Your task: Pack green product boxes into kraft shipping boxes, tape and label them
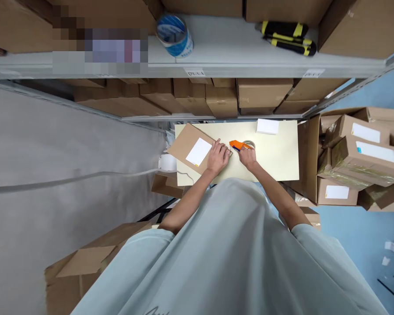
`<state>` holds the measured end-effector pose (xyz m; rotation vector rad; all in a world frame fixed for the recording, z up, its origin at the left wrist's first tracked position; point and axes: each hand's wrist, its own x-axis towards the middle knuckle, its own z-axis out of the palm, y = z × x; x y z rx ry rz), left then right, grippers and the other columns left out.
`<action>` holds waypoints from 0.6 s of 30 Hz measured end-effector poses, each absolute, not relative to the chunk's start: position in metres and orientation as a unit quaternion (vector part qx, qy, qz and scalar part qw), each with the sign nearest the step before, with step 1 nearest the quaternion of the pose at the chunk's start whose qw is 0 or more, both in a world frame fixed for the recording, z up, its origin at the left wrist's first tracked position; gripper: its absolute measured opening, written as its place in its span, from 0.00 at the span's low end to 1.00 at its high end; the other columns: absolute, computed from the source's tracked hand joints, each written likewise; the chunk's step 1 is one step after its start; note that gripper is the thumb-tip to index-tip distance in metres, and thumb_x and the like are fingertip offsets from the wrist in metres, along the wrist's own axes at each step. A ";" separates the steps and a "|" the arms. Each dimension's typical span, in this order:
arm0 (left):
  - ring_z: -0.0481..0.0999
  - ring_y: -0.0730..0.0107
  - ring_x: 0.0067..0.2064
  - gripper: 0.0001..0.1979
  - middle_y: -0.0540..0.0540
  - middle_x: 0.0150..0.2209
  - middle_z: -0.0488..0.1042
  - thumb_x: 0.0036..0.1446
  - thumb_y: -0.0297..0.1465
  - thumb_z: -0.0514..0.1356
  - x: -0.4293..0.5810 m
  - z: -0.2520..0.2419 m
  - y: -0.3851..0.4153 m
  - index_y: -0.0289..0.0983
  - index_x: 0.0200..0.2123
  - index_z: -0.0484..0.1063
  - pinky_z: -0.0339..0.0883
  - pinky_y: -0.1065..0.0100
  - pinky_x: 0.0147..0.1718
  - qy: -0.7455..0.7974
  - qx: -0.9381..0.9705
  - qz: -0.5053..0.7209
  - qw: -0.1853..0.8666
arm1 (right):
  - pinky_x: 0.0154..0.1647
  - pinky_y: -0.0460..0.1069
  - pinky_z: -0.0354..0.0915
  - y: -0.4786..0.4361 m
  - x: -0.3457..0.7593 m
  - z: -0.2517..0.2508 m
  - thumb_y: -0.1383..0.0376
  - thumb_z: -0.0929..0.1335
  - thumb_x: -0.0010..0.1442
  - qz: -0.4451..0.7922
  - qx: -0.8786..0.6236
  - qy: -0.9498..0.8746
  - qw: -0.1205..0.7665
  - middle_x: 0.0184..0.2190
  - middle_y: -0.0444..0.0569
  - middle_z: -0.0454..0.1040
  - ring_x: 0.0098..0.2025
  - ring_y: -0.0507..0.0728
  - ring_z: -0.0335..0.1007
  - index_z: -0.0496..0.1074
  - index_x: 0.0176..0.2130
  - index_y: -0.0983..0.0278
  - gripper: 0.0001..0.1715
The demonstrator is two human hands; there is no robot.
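Note:
An orange tape dispenser with a roll of tape is gripped in my right hand, just above the cream tabletop. My left hand lies with its fingers stretched over the right end of a flat cardboard box. A white label is on the top of this box. The dispenser's front end is a short way right of my left fingertips and the box's edge. Whether tape runs between them is too small to tell.
A white stack of labels lies at the back of the table. Across the shelf are a blue tape roll and two yellow-black utility knives. A large carton of labelled boxes stands right; a cable runs left.

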<state>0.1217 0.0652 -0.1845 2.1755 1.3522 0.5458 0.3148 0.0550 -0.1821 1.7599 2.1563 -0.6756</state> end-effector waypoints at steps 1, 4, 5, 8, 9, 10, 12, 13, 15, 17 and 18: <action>0.64 0.45 0.78 0.15 0.34 0.54 0.79 0.76 0.36 0.54 0.122 -0.184 0.066 0.37 0.48 0.79 0.49 0.39 0.81 0.497 0.801 0.209 0.260 | 0.51 0.57 0.72 0.058 0.314 -0.178 0.68 0.57 0.78 -0.227 0.628 0.728 0.157 0.46 0.77 0.83 0.48 0.69 0.83 0.76 0.60 0.84 0.28; 0.67 0.45 0.76 0.14 0.34 0.53 0.79 0.75 0.34 0.54 0.123 -0.183 0.067 0.37 0.47 0.79 0.50 0.39 0.80 0.494 0.801 0.224 0.254 | 0.51 0.54 0.72 0.063 0.310 -0.163 0.67 0.59 0.78 -0.220 0.653 0.701 0.185 0.52 0.76 0.83 0.51 0.67 0.83 0.78 0.59 0.81 0.26; 0.68 0.45 0.75 0.13 0.34 0.53 0.79 0.75 0.34 0.54 0.123 -0.183 0.068 0.37 0.47 0.79 0.51 0.39 0.80 0.492 0.802 0.228 0.251 | 0.51 0.54 0.72 0.063 0.308 -0.159 0.66 0.59 0.78 -0.219 0.656 0.697 0.190 0.53 0.76 0.82 0.52 0.66 0.83 0.78 0.59 0.80 0.26; 0.70 0.45 0.73 0.13 0.35 0.52 0.80 0.74 0.33 0.55 0.123 -0.182 0.069 0.38 0.47 0.79 0.54 0.38 0.79 0.489 0.800 0.243 0.248 | 0.52 0.53 0.72 0.062 0.303 -0.147 0.67 0.60 0.78 -0.214 0.665 0.688 0.197 0.53 0.74 0.83 0.53 0.66 0.83 0.79 0.58 0.79 0.25; 0.70 0.44 0.72 0.12 0.35 0.51 0.80 0.73 0.33 0.55 0.123 -0.182 0.068 0.39 0.46 0.79 0.55 0.37 0.79 0.490 0.799 0.246 0.246 | 0.52 0.54 0.73 0.063 0.302 -0.143 0.67 0.60 0.77 -0.211 0.668 0.686 0.198 0.52 0.74 0.83 0.53 0.66 0.83 0.79 0.58 0.79 0.25; 0.71 0.44 0.71 0.12 0.35 0.50 0.80 0.73 0.33 0.55 0.123 -0.181 0.067 0.39 0.46 0.80 0.56 0.36 0.78 0.488 0.800 0.247 0.244 | 0.51 0.54 0.73 0.066 0.302 -0.139 0.68 0.61 0.77 -0.208 0.672 0.682 0.198 0.52 0.75 0.83 0.52 0.67 0.83 0.80 0.58 0.80 0.25; 0.73 0.44 0.70 0.12 0.34 0.49 0.80 0.73 0.32 0.55 0.125 -0.180 0.063 0.38 0.44 0.80 0.57 0.37 0.78 0.467 0.815 0.240 0.247 | 0.51 0.58 0.74 0.079 0.305 -0.131 0.69 0.60 0.76 -0.199 0.684 0.674 0.195 0.51 0.79 0.82 0.53 0.70 0.83 0.79 0.58 0.82 0.26; 0.74 0.44 0.69 0.12 0.34 0.48 0.80 0.72 0.33 0.55 0.125 -0.180 0.060 0.38 0.43 0.80 0.59 0.38 0.77 0.447 0.826 0.232 0.251 | 0.52 0.60 0.73 0.088 0.309 -0.126 0.70 0.59 0.75 -0.194 0.690 0.671 0.192 0.51 0.81 0.82 0.53 0.72 0.83 0.79 0.58 0.84 0.27; 0.75 0.44 0.68 0.12 0.35 0.47 0.81 0.72 0.33 0.56 0.126 -0.178 0.053 0.38 0.41 0.80 0.61 0.39 0.77 0.413 0.844 0.216 0.263 | 0.53 0.63 0.72 0.109 0.318 -0.115 0.70 0.58 0.76 -0.186 0.694 0.672 0.179 0.51 0.84 0.81 0.54 0.75 0.82 0.80 0.57 0.84 0.28; 0.75 0.45 0.69 0.12 0.36 0.48 0.81 0.72 0.33 0.56 0.125 -0.177 0.047 0.39 0.41 0.80 0.61 0.39 0.77 0.406 0.847 0.211 0.270 | 0.55 0.64 0.71 0.126 0.330 -0.102 0.68 0.59 0.76 -0.186 0.682 0.690 0.154 0.51 0.82 0.82 0.54 0.75 0.82 0.81 0.54 0.82 0.26; 0.74 0.45 0.70 0.12 0.36 0.48 0.82 0.72 0.33 0.56 0.124 -0.177 0.045 0.39 0.42 0.80 0.60 0.39 0.77 0.409 0.845 0.214 0.272 | 0.56 0.63 0.71 0.132 0.336 -0.095 0.67 0.61 0.77 -0.186 0.672 0.703 0.138 0.50 0.81 0.83 0.54 0.74 0.82 0.81 0.53 0.80 0.25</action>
